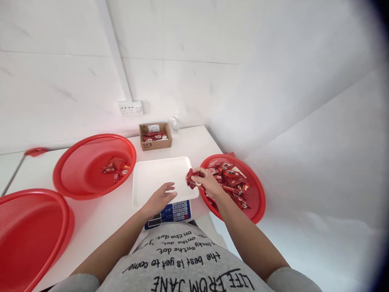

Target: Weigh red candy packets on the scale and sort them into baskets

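Observation:
My right hand [207, 181] is closed on a small red packet [191, 179] with pale print, held over the right edge of a white weighing tray [161, 168]. Fingers apart, my left hand [161, 198] hovers above the tray's near edge and holds nothing. Below the tray shows the blue keypad [179, 211] of the scale, partly covered by my left hand. Just right of my right hand, a red basket [258, 198] is heaped with many similar red packets [232, 180].
Left of the tray stands a red mesh basket [75, 162] with a few red packets. Another red basket [27, 239] sits nearer at the left. At the back are a cardboard box [156, 144] of red packets and a clear plastic item [175, 125] by the wall.

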A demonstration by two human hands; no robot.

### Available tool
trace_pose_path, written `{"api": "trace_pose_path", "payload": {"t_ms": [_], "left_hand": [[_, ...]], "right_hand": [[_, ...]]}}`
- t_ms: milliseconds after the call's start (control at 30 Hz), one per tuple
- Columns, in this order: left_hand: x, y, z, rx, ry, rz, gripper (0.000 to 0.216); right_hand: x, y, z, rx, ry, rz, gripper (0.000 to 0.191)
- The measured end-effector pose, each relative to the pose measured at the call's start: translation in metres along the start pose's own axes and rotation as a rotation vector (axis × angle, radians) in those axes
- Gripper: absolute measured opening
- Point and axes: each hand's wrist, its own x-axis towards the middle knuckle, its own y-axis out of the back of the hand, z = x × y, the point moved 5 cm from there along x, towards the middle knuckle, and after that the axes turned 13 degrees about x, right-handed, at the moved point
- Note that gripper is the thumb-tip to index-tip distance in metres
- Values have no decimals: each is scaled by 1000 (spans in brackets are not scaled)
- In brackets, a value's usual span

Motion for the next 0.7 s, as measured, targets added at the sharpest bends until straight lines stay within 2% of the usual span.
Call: {"api": "trace_pose_path", "payload": {"t_ms": [100,200,333,467,500,600,700], "left_hand": [[2,-4,8,-175,-48,-8,61],[4,4,1,-380,9,35,54],[2,21,-18,-621,137,105,40],[-3,34,-30,-715,209,129,35],[-5,36,-31,-727,215,129,35],[-8,40,-34,-751,221,141,34],[-9,42,-38,-759,218,154,30]], "right_hand": [[1,-50,21,-5,-76,-150,28],[2,-74,32,63,-123,-167,28],[4,-76,44,240,-313,-75,31],[7,-73,54,428,-448,-13,13],[7,-73,55,461,-473,-18,13],[4,-73,58,500,-505,-40,26],[2,-71,61,480,-493,-28,17]]}}
